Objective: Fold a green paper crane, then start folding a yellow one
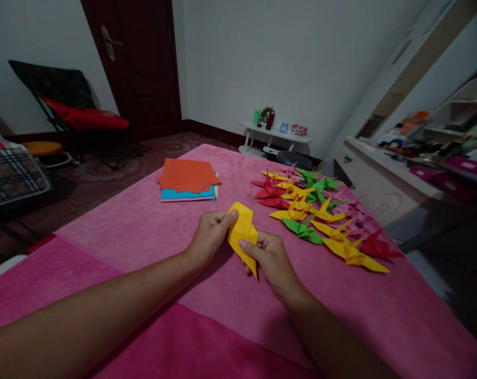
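A partly folded piece of yellow paper (243,227) is held just above the pink cloth (143,231) in the middle of the view. My left hand (209,236) pinches its upper left edge between thumb and fingers. My right hand (270,258) grips its lower right side, thumb on top. To the right lie several finished paper cranes (317,210) in red, yellow, green and pink. A stack of flat paper sheets (188,178), orange on top with blue below, sits behind my hands.
A folding chair with a red cushion (84,118) stands at the back left by a dark door (139,63). A small white shelf (276,138) is against the far wall. A cluttered white counter (384,168) runs along the right.
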The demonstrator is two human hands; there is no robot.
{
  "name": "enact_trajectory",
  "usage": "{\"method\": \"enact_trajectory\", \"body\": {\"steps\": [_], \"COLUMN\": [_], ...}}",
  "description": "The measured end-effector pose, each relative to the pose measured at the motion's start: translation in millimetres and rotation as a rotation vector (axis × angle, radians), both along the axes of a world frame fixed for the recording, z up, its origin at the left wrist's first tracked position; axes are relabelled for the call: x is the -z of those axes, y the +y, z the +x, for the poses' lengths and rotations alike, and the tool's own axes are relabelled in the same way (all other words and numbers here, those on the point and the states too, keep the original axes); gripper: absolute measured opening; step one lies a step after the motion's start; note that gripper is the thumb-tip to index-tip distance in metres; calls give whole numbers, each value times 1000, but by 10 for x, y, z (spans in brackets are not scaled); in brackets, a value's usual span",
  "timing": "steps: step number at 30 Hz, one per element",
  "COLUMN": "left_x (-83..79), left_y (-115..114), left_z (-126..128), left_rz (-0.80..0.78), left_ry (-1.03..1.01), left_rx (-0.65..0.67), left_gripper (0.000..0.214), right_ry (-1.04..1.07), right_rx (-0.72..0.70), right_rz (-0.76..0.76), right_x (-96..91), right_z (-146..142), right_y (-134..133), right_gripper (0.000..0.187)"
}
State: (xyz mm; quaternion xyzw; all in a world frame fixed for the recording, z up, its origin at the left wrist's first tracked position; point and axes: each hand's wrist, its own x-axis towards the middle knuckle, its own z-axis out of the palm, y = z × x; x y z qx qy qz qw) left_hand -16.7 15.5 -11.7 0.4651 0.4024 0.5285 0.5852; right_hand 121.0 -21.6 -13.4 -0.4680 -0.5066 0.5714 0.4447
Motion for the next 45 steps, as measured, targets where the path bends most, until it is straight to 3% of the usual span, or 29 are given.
{"method": "enact_trajectory", "body": {"steps": [5, 11, 17, 29, 40, 43, 45], "left_x": [-53, -60, -15, -11, -29, 6, 33], "left_y": [-30, -64, -65, -53, -20, 25, 46], "left_z": [22, 62, 67, 76, 48, 28, 17], "left_rz": [-14, -44, -96, -25, -29, -21, -10], "left_ry": [-55, -5, -57, -3, 1, -22, -60], "left_rx": [62, 191, 122, -26, -2, 36, 100], "left_gripper": [47, 34, 26, 31, 52, 62, 57], "right_ry": [29, -13, -94, -123, -56, -26, 5], "right_rx": [64, 90, 27, -29, -39, 2, 52], "right_rz": [-38, -1, 57, 54, 63, 32, 15], "right_x": [16, 15, 20, -60, 7, 13, 22], "right_z": [-1, 8, 18, -10, -47, -41, -23], "right_y": [9, 18, 12, -34, -51, -41, -21], "right_gripper": [27, 22, 24, 22, 19, 20, 21]}}
